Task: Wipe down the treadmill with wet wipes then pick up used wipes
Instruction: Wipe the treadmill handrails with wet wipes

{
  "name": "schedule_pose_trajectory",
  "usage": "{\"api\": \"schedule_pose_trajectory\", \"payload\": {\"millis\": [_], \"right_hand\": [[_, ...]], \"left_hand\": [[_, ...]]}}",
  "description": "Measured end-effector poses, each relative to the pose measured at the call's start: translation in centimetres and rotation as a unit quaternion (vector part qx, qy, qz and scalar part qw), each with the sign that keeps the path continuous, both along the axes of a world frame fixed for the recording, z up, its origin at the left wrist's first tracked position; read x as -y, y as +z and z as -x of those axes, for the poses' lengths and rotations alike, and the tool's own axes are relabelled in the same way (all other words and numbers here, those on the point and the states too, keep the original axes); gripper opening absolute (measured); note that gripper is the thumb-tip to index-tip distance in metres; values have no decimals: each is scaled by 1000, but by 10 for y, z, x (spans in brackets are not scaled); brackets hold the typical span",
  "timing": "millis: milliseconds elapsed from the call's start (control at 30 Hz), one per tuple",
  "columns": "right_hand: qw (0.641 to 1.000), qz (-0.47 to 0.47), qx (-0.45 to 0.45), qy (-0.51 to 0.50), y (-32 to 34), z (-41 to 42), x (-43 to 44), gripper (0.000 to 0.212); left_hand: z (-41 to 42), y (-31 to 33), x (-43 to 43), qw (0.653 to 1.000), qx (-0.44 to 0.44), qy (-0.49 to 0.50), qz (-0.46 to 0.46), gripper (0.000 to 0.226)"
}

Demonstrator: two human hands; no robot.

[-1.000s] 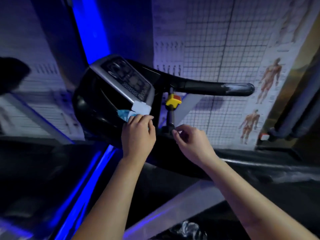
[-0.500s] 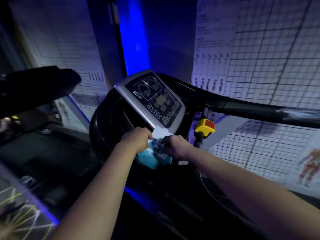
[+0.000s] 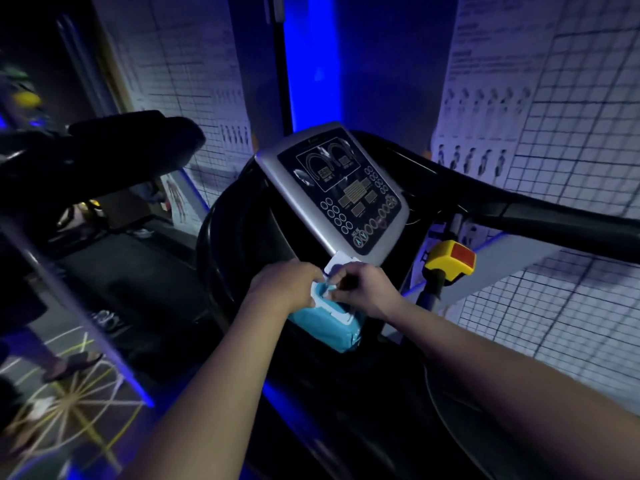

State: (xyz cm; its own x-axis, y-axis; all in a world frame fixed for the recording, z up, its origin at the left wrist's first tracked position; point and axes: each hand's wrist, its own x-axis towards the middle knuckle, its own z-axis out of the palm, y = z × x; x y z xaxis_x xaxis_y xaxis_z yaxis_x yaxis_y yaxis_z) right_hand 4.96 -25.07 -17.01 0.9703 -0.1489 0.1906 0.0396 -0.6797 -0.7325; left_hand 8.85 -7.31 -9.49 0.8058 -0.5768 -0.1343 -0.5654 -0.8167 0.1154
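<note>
L grip (image 3: 284,289) holds wipes pack (image 3: 329,329), R grip (image 3: 365,292) pinches wipe (image 3: 330,285), treadmill console (image 3: 346,192) behind, wall charts (image 3: 554,133), blue light strip (image 3: 311,64)

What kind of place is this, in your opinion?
Probably a gym: a treadmill console, exercise charts on the walls, and a yellow stop switch beside the console.

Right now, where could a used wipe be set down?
Likely the dark ledge between left hand and curved black rim. Crowded below the control panel: both hands work the wipes pack; yellow stop button beyond the right hand.
</note>
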Motion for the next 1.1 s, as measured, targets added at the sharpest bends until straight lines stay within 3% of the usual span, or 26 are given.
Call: {"api": "schedule_pose_trajectory", "payload": {"millis": [433, 500, 600, 800, 1100], "right_hand": [[995, 78, 34, -55, -2, 6, -12, 9], [995, 48, 37, -74, 2, 6, -13, 9], [990, -70, 27, -116, 17, 10, -6, 9], [946, -256, 157, -125, 77, 38, 4, 16], [855, -348, 350, -157, 151, 106, 4, 24]], "left_hand": [[-2, -2, 0, 999, 20, -4, -24, 54], [-1, -2, 2, 999, 29, -8, -37, 53], [0, -3, 5, 997, 48, -13, -57, 47], [-2, -3, 6, 997, 39, -5, -73, 49], [3, -3, 1, 997, 39, -35, -63, 52]]}}
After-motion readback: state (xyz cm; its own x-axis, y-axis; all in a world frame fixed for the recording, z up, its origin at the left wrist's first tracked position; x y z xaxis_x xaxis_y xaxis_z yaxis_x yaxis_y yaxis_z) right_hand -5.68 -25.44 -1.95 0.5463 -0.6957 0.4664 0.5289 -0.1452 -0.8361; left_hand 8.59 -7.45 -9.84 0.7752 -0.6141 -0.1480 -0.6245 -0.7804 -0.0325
